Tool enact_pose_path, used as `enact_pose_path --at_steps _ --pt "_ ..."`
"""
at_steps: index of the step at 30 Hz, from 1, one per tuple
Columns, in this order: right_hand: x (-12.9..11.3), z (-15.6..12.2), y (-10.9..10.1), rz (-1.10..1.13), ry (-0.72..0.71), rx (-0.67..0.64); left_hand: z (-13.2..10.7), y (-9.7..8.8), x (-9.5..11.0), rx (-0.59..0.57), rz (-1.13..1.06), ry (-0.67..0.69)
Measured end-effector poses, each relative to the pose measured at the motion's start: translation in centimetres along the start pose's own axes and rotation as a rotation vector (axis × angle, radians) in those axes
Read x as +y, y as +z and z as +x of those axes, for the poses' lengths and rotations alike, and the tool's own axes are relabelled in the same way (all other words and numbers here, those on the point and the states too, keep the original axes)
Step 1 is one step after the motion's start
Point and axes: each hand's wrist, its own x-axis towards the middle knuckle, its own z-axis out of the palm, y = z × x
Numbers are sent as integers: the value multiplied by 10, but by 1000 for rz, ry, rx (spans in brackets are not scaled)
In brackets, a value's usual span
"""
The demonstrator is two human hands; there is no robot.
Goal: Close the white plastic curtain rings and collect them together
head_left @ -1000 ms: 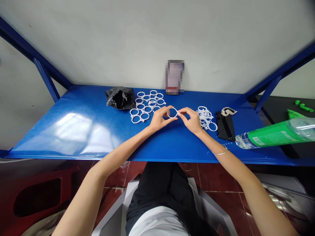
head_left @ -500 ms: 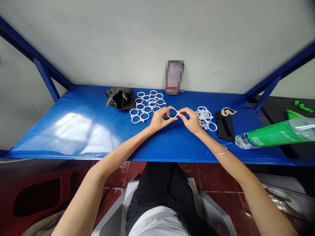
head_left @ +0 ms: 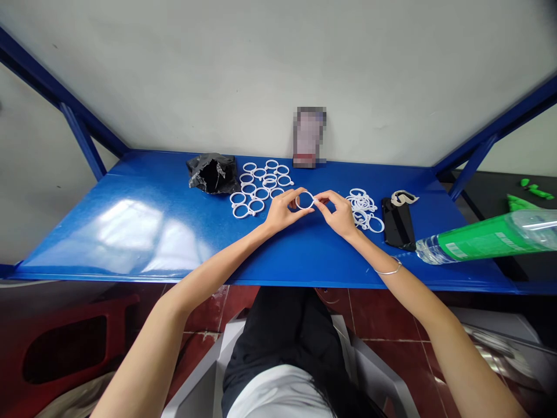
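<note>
Between my two hands, just above the blue table (head_left: 296, 261), is a white plastic curtain ring (head_left: 305, 208). My left hand (head_left: 282, 212) curves around its left side, thumb below and fingers above. The thumb and fingertips of my right hand (head_left: 338, 213) pinch the small eyelet on the ring's right side. Several white rings (head_left: 256, 206) lie spread out behind and left of my left hand. A tangled heap of similar white rings (head_left: 360, 203) sits just right of my right hand, which partly hides it.
A crumpled black plastic bag (head_left: 213, 174) stands open at the back left. A pixelated box-shaped object (head_left: 308, 136) leans on the wall. To the right are a black phone (head_left: 398, 226), a cream strap-like item (head_left: 402, 198) and a lying bottle with a green label (head_left: 483, 237).
</note>
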Motion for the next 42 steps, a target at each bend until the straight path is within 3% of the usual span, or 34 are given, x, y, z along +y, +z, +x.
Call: enact_pose_path --at_steps 13,21,30,42 --pt "-3 1 0 -14 13 -22 -1 1 -1 -62 7 -60" --pt "-8 1 0 -2 -35 -22 -1 1 -1 -195 20 -64" --pt "-8 -1 2 58 -61 -110 0 1 -3 -325 1 -32" --pt "-7 -1 3 50 -72 -118 -2 2 -3 -308 25 -20"
